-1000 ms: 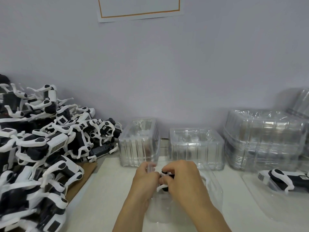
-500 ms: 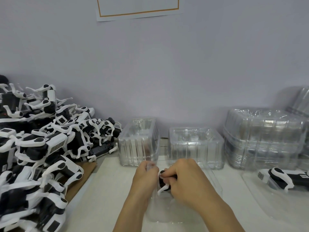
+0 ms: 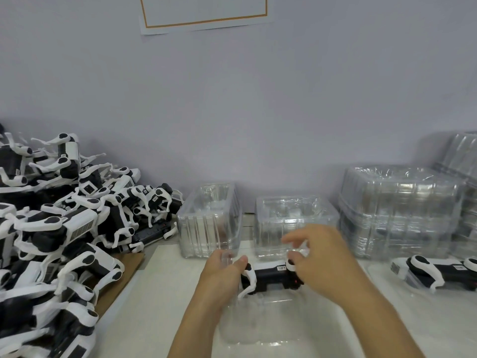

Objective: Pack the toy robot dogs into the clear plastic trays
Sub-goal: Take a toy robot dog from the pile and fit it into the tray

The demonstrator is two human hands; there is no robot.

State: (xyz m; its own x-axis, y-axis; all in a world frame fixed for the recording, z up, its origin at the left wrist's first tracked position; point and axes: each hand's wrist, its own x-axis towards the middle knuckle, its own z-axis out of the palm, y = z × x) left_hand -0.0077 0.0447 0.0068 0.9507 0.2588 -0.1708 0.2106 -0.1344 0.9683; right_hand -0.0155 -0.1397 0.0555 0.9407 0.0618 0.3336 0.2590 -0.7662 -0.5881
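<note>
A black toy robot dog (image 3: 268,276) with white legs lies lengthwise in a clear plastic tray (image 3: 260,321) on the white table in front of me. My left hand (image 3: 223,276) grips the tray's left wall beside the dog's left end, clear plastic showing between thumb and fingers. My right hand (image 3: 322,259) holds the dog's right end, thumb on a white leg joint, index finger raised above it. A large pile of black-and-white toy dogs (image 3: 64,228) fills the left side.
Two clear trays (image 3: 210,218) (image 3: 294,223) stand at the back against the wall. A tall stack of trays (image 3: 400,210) is at the right. Another toy dog (image 3: 438,273) lies in a tray at the far right. Brown cardboard (image 3: 121,277) lies under the pile.
My right hand has slid right from over the dog to its right end, uncovering the black body in the tray. My left hand stays at the tray's left wall.
</note>
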